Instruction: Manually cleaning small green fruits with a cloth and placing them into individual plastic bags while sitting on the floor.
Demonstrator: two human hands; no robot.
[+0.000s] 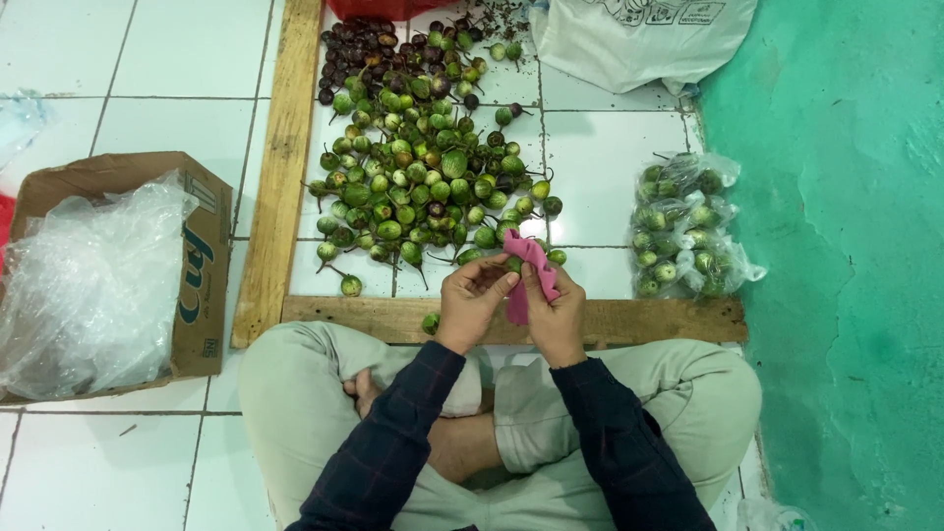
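I sit cross-legged on a white tiled floor. Both hands are raised together over the near wooden plank [649, 319]. My right hand [554, 313] grips a pink cloth [529, 265] that sticks up above the fingers. My left hand [472, 295] pinches the same cloth from the left side; a small green fruit seems tucked between the hands, mostly hidden. Just beyond the hands lies a big heap of small round green eggplants [423, 177] with stems, turning to dark purple ones [354, 54] at the far end.
A long wooden plank [278, 167] borders the heap on the left. A cardboard box [202, 256] full of clear plastic bags [84, 285] stands at left. Clear bags packed with green eggplants [683, 231] lie at right beside a green wall [846, 246]. A white sack [639, 34] sits at the top.
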